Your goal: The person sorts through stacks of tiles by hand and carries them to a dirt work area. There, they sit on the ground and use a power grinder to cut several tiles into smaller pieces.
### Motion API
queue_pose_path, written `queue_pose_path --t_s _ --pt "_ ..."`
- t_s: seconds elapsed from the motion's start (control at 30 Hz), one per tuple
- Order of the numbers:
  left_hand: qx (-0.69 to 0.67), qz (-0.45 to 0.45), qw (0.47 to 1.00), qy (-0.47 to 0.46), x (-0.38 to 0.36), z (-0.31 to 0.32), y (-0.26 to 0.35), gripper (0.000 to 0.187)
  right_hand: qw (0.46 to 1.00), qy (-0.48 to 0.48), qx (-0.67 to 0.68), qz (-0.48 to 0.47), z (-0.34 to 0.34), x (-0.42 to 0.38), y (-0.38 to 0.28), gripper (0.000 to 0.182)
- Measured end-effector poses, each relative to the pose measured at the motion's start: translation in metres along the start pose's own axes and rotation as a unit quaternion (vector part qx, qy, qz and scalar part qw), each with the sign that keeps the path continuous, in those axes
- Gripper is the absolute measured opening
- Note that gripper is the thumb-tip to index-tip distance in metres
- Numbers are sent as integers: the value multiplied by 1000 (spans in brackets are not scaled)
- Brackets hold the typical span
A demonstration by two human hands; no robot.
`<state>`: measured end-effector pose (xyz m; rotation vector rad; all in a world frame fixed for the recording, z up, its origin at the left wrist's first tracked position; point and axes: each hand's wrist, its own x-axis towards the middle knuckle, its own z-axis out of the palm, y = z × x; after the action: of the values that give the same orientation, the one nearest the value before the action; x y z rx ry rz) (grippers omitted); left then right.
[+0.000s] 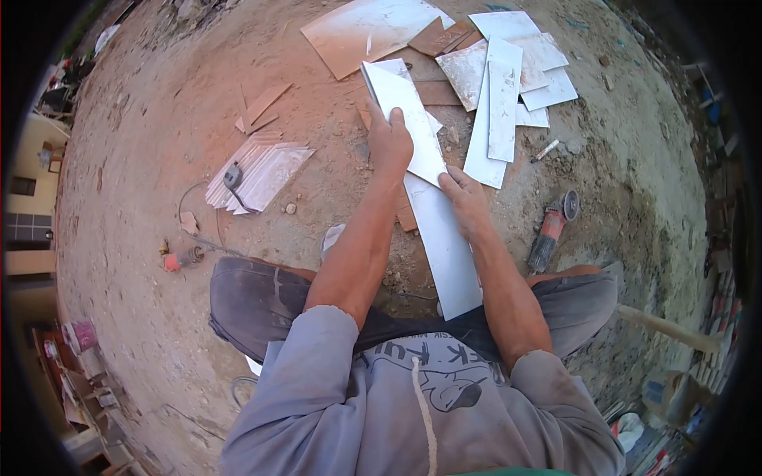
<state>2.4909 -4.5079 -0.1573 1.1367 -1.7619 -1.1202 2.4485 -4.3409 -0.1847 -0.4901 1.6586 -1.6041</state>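
A narrow white tile strip (413, 119) with a slanted lower end is held up in front of me. My left hand (390, 143) grips its left edge, thumb on the white face. My right hand (467, 202) pinches the strip's lower end. Beneath it, a longer white strip (444, 246) reaches down between my legs. Right of the hands, more white strips (505, 99) lie overlapping on the ground. An angle grinder (549, 238) with a round disc rests on the dirt beyond my right hand.
A stack of cut tile pieces (266, 174) with a tape measure (232, 176) on it lies to the left. Near my left knee is a red tool (181, 259) with a cable. A large tile (365, 36) and brown pieces (443, 38) lie ahead. A marker (544, 151) is at right.
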Motion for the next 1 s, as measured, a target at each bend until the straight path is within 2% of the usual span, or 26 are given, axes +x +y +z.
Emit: queue_pose_path --t_s 0.07,0.4,0.47,0.57,0.77,0.83,0.9,0.97,1.0 --pt "-12 24 999 -26 -4 -6 10 64 1000 1 3 2 -1 1 2 40" --pt "-80 -3 997 -5 -3 -3 -1 57 1000 2 -9 7 -4 -1 -5 40" --pt "-151 24 988 -14 0 -1 -8 55 1000 2 -13 12 -5 -1 -6 40" --pt "-197 0 980 -26 0 1 -11 54 999 -1 -37 15 -6 -1 -11 43" --pt "-261 -10 965 -3 -3 1 -4 54 991 31 -132 -7 -3 -3 -17 49" --pt "-281 -20 960 -4 4 4 -14 54 969 50 -235 -58 0 -3 -17 52" --pt "-300 -28 953 -2 6 8 -25 54 964 59 -249 -76 3 3 -7 53" --pt "-367 -88 926 13 8 8 -26 55 958 67 -262 -99 7 11 1 53" --pt "-368 -87 926 13 12 9 -30 55 953 62 -279 -102 9 16 4 54"
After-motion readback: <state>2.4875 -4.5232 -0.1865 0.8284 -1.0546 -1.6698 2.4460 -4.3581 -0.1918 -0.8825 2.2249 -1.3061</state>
